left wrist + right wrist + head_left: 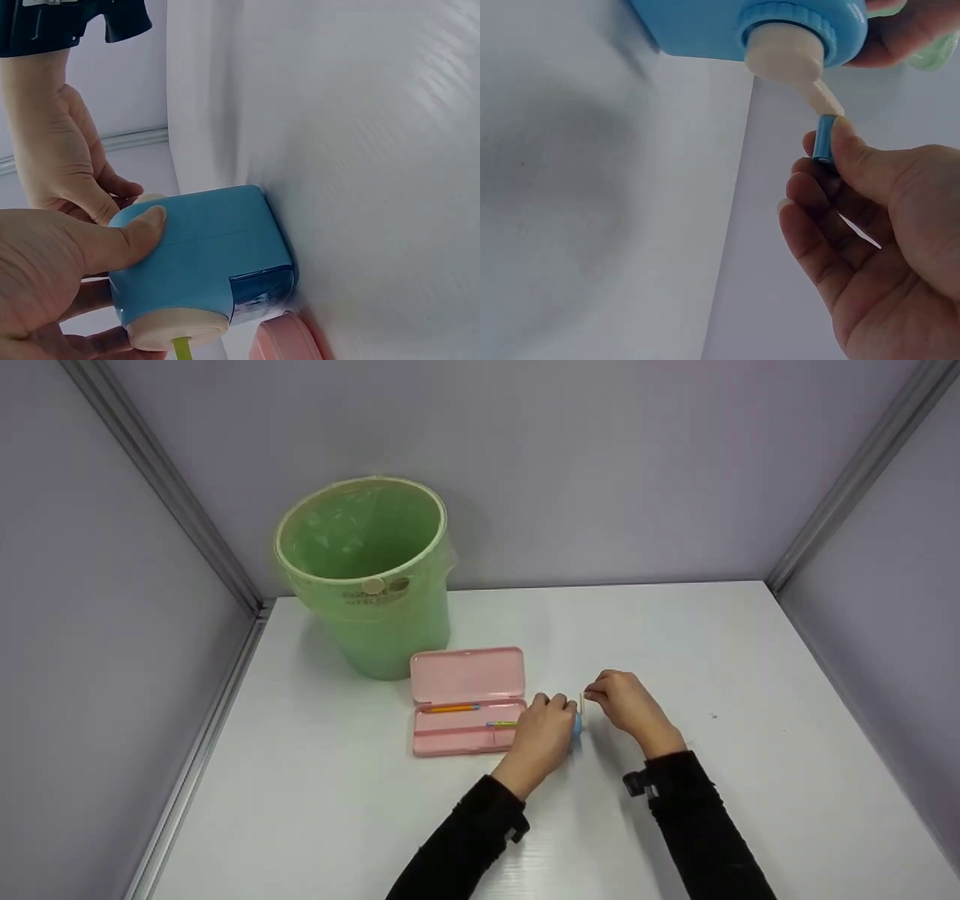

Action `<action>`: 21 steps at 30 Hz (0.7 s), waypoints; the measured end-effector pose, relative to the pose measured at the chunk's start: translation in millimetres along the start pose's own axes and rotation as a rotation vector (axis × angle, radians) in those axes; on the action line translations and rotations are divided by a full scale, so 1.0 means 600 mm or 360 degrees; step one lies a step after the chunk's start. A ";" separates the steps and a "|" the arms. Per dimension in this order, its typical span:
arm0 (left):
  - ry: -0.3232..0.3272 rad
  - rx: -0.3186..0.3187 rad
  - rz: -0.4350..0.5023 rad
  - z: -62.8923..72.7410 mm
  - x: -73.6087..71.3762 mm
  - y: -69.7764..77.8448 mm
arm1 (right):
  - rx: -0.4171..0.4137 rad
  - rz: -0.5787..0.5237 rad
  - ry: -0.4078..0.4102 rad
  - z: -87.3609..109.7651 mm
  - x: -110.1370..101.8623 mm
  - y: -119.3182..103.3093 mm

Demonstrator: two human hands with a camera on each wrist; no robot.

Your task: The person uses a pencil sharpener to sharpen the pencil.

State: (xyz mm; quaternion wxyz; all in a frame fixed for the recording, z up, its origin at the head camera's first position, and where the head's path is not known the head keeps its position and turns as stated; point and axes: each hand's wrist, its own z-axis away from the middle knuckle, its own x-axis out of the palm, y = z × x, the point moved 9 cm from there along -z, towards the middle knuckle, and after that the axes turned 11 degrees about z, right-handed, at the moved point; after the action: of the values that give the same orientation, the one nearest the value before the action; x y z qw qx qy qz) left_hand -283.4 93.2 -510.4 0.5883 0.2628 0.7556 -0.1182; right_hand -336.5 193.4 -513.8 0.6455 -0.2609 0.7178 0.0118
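Observation:
A blue crank pencil sharpener (202,232) stands on the table, mostly hidden behind my left hand (541,733) in the head view. That hand grips its body, thumb across one face. From the cream front of the sharpener sticks a green pencil (182,348), whose other end overlaps the pink pencil case (465,743) in the head view. On the opposite side, my right hand (631,706) pinches the blue knob (823,139) of the cream crank arm (823,97) between thumb and index finger. Its other fingers are loosely curled.
The pencil case lies with its lid up, left of the sharpener, an orange pencil (453,708) in its upper compartment. Behind it stands a tall green bin (390,622) lined with a bag. Grey panels enclose the white table (315,802) at the back and sides.

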 end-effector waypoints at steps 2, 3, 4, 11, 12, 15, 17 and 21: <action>-0.0006 0.0000 0.0005 0.000 0.000 0.001 | -0.0004 0.0008 0.0007 -0.002 0.009 0.005; -0.0002 0.0000 0.0011 0.000 0.000 0.001 | -0.0008 0.0014 0.0002 -0.002 0.014 0.008; 0.0001 -0.0002 0.0020 0.001 0.000 0.001 | -0.0014 0.0023 -0.0001 -0.002 0.019 0.010; -0.0017 -0.0033 0.0047 0.001 0.001 0.001 | -0.0017 0.0018 -0.0037 -0.001 0.042 0.017; -0.0017 -0.0037 0.0047 0.000 0.001 0.001 | -0.0009 0.0019 -0.0047 -0.001 0.044 0.017; -0.0021 -0.0046 0.0051 -0.001 0.001 0.001 | 0.0010 0.0028 -0.0106 0.000 0.052 0.018; -0.0013 -0.0046 0.0046 0.000 0.001 0.000 | 0.0034 0.0032 -0.0163 0.001 0.059 0.020; 0.0008 -0.0044 0.0042 0.001 -0.001 0.000 | 0.0068 0.0040 -0.0264 0.004 0.072 0.023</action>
State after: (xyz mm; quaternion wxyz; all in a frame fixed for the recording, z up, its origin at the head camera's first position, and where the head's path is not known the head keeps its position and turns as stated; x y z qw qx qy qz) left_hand -282.9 93.0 -510.0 0.5913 0.2649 0.7552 -0.0995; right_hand -341.1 190.6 -558.7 0.7079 -0.2361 0.6652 0.0262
